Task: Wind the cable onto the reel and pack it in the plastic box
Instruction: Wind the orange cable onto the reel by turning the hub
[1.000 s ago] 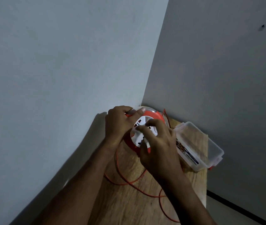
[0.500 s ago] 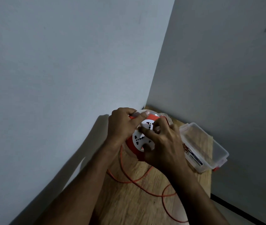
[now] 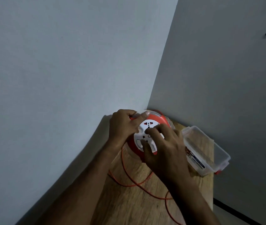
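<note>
A round orange reel (image 3: 159, 119) with a white socket face stands tilted in the corner of a wooden table (image 3: 129, 205). My left hand (image 3: 122, 127) grips the reel's left rim, thumb across the top edge. My right hand (image 3: 163, 150) lies over the white face, its fingertips pressed on the hub. A thin orange cable (image 3: 129, 184) runs down from the reel in loose loops across the table toward its near edge. A clear plastic box (image 3: 210, 153) lies open to the right of the reel, beside my right hand.
Two plain walls meet right behind the reel. The table's right edge drops off just past the box, with dark floor and a black line below. A red latch (image 3: 217, 172) shows at the box's near corner.
The white face has turned under my right hand's fingers, and the loose cable loops on the table have shifted slightly. My left hand keeps its hold on the rim.
</note>
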{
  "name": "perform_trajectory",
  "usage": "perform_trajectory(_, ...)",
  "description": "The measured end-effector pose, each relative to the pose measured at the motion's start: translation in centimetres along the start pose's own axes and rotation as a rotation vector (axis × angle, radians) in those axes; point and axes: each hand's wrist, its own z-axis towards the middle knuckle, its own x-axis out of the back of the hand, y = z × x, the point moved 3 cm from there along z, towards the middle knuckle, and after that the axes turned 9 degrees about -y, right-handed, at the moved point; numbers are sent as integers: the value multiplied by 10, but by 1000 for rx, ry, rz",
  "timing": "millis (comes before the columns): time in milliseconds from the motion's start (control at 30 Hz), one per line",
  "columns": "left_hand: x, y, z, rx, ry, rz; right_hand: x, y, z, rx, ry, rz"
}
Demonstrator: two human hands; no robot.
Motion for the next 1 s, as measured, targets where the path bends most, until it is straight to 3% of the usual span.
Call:
perform_trajectory(167, 3, -5, 1, -22, 14, 6, -8, 7, 0, 143, -401, -202)
perform_trajectory(300, 3, -5, 3, -27, -11, 10, -11, 11, 4, 133, -464, -217)
perform_trajectory(433, 1, -5, 2, -29, -25, 24, -13, 14, 7, 134, -399, -173)
perform_trajectory(600, -2, 2, 4, -53, -63, 29, -15, 21, 9, 106, -184, -70)
perform_trajectory(767, -5, 3, 5, -64, -10, 20, -19, 20, 11, -249, -83, 129)
perform_trajectory(900, -12, 6, 6, -50, 16, 11, -23, 21, 13, -610, 95, 520)
perform_trajectory(967, -14, 7, 6, -51, 22, 5, -25, 21, 12, -678, 85, 593)
perform_trajectory(1000, -14, 6, 7, -44, 14, -4, -22, 18, 12, -626, 84, 523)
